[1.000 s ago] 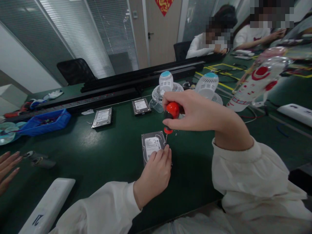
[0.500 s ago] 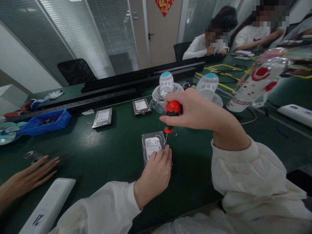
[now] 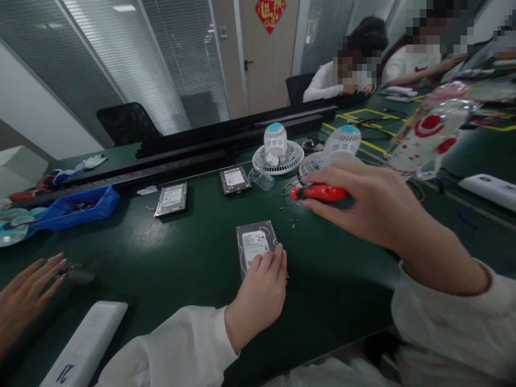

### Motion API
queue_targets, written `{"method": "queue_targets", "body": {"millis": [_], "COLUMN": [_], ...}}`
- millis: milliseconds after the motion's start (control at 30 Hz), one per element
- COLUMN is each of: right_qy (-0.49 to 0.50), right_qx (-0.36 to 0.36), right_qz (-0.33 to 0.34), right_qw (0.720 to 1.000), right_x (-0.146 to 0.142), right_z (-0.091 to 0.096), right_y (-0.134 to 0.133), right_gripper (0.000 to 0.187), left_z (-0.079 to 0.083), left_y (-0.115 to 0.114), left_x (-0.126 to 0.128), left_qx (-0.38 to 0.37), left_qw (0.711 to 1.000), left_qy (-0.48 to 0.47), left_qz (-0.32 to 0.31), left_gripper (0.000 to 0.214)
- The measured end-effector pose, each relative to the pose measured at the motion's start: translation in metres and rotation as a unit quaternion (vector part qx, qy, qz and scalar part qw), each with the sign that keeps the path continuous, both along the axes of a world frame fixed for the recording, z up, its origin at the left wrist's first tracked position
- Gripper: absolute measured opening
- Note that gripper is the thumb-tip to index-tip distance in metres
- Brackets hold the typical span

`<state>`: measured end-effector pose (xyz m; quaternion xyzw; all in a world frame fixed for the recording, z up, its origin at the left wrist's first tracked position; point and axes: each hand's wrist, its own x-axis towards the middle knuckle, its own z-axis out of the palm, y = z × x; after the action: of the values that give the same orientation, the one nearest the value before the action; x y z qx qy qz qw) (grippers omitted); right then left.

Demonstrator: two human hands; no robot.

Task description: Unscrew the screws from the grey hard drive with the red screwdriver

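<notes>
A hard drive (image 3: 250,239) with a white label lies flat on the green table (image 3: 189,258). My left hand (image 3: 262,285) rests over its near right part with the fingers together, gripping it and hiding that corner. Raised to the right and apart from the drive, my right hand (image 3: 371,207) is closed round a red-handled screwdriver (image 3: 322,192). The tool lies nearly level, its thin shaft pointing left. Several tiny screws (image 3: 293,220) are scattered on the table below the screwdriver's tip.
Two more hard drives (image 3: 172,199) lie farther back, near a clear plastic jar (image 3: 262,178). White fans (image 3: 278,150) stand behind. A blue tray (image 3: 80,208) sits at left. Another person's hand (image 3: 30,293) is by a white power bank-like block (image 3: 86,344). A bottle (image 3: 431,134) stands right.
My right hand has lifted the screwdriver off the hard drive and moved right, tipping it from upright to level. My left hand stays on the drive. The other person's hand has shifted left.
</notes>
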<state>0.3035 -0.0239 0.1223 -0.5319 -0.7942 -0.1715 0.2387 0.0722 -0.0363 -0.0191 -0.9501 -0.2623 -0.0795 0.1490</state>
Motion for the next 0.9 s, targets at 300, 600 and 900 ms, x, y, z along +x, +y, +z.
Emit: {"method": "queue_targets", "body": {"millis": [300,600,900], "right_qy": [-0.126,-0.104,-0.087], "right_qx": [0.001,-0.145,-0.283], "right_qz": [-0.090,-0.093,-0.029], "right_qw": [0.988,0.980,0.955], "right_x": [0.016,0.010,-0.037], "right_z": [-0.107,-0.119,-0.076], "right_y": [-0.061,-0.066,-0.015], "right_gripper": [0.031,0.040,0.018], "left_z": [-0.011,-0.005,0.000], "left_y": [-0.008,-0.016,-0.015], "left_x": [-0.001,0.000,-0.001], "left_qx": [0.013,0.034,0.025], "left_qw": [0.999,0.999,0.996], "left_qy": [-0.045,-0.027,-0.013], "left_qz": [0.019,0.010,-0.088], "left_gripper": [0.051,0.030,0.019]}}
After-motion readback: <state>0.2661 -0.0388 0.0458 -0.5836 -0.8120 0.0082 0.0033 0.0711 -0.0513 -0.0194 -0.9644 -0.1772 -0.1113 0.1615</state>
